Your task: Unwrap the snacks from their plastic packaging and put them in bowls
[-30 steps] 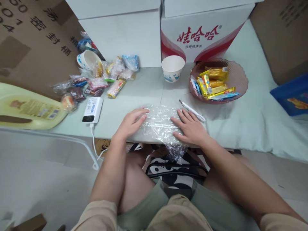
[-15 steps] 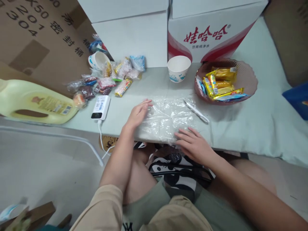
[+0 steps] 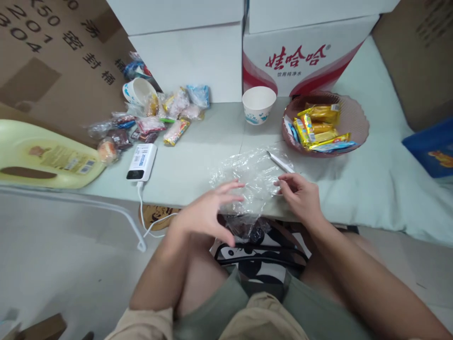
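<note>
A crumpled clear plastic bag (image 3: 253, 172) lies at the front of the pale green surface, its near end hanging over the edge. My left hand (image 3: 212, 208) is open above the bag's near left part, fingers spread and thumb apart, holding nothing. At the bag's right edge, my right hand (image 3: 300, 193) has its fingers bent and pinched on the plastic; the fingertips are partly hidden. A white pen (image 3: 279, 162) rests on the far right part of the bag, just beyond my right fingers.
A pink glass bowl (image 3: 359, 125) of yellow-wrapped snacks stands to the right, a paper cup (image 3: 259, 106) behind the bag. Wrapped sweets (image 3: 177, 132), a white power bank (image 3: 142, 163) with a cable and a yellow jug (image 3: 46, 156) are leftward. White cartons (image 3: 191, 66) line the back.
My left hand has lifted off the bag's left side and come nearer. My right hand has moved up and right, its fingers now bent in. The bag has bunched up and shifted.
</note>
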`<action>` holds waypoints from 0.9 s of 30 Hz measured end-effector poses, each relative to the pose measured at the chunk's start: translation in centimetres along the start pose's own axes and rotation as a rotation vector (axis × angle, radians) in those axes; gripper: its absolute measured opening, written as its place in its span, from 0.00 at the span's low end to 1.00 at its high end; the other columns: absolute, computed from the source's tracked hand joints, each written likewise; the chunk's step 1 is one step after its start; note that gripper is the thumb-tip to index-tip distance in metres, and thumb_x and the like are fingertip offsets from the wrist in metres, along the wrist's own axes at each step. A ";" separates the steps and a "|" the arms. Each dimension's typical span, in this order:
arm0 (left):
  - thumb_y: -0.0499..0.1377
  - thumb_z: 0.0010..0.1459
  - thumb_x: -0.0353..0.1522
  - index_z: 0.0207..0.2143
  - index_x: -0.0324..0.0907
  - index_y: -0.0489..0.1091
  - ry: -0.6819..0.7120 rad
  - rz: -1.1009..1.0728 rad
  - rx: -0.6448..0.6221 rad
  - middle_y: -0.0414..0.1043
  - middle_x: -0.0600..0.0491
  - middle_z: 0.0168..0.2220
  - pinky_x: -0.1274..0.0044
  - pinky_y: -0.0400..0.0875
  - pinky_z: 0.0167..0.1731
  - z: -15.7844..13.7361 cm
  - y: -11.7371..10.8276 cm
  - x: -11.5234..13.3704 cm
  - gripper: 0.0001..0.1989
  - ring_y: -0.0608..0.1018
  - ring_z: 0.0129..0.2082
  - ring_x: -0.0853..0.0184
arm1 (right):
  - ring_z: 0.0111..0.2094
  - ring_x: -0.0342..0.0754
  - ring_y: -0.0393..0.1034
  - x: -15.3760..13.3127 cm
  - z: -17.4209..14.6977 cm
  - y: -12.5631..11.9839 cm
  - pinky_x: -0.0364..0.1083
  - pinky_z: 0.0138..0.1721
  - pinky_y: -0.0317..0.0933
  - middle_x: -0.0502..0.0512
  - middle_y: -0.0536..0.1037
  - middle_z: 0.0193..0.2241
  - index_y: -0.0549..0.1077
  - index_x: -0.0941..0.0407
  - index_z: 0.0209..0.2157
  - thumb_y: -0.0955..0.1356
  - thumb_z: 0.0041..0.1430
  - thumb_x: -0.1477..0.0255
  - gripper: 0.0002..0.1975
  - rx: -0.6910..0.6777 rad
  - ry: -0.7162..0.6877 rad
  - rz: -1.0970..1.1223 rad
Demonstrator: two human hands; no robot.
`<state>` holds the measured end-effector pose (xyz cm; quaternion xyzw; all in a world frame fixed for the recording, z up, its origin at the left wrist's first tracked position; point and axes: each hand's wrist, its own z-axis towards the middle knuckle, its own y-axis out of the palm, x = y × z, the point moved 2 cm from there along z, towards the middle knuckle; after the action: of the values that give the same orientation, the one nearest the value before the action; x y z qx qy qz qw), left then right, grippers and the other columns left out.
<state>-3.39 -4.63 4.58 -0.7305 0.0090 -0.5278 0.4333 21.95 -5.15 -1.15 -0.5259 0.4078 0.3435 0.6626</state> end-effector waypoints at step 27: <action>0.62 0.56 0.49 0.43 0.44 0.64 -0.376 -0.322 1.173 0.71 0.54 0.33 0.80 0.71 0.23 1.2 -1.5 -5.0 0.21 0.78 0.29 0.69 | 0.42 0.55 0.80 -0.1 -1.7 -1.7 0.57 0.47 0.72 0.58 0.84 0.36 0.76 0.52 0.28 0.60 0.69 0.60 0.20 -0.044 -0.366 0.090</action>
<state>-5.30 -0.59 1.62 -0.4442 -0.4677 -0.3665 0.6706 23.14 -7.21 -0.59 -0.4502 0.2961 0.4718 0.6979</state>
